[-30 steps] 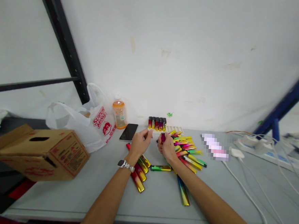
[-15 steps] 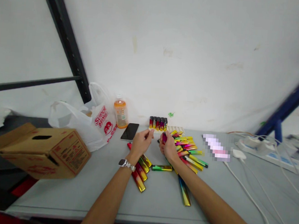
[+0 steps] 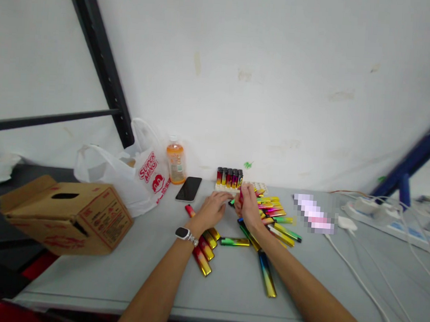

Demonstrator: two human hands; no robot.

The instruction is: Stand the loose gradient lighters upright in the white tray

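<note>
My right hand (image 3: 247, 205) is closed round a magenta lighter (image 3: 241, 194), holding it above the table just in front of the tray. Beside it, my left hand (image 3: 213, 209) reaches in palm down, fingers stretched out and apart, close to the green end of another lighter (image 3: 231, 202). Upright lighters (image 3: 229, 177) with black tops stand in rows in a pale slotted tray (image 3: 260, 188). Several shiny lighters (image 3: 285, 232) lie in a pile by my right forearm. Red-and-gold lighters (image 3: 203, 261) lie fanned beside my left wrist, and a green-gold lighter (image 3: 235, 242) lies between my arms.
On the left stand a cardboard box (image 3: 67, 214), a white plastic bag (image 3: 139, 185) and an orange-labelled bottle (image 3: 176, 163). A dark phone (image 3: 189, 188) lies behind my left hand. To the right are a blurred-out device (image 3: 312, 213), cables and a power strip (image 3: 391, 222).
My left hand has uncurled from a pinch and moved slightly right, its fingers now stretched toward the right hand. My right hand, still round the magenta lighter, has turned and risen a little.
</note>
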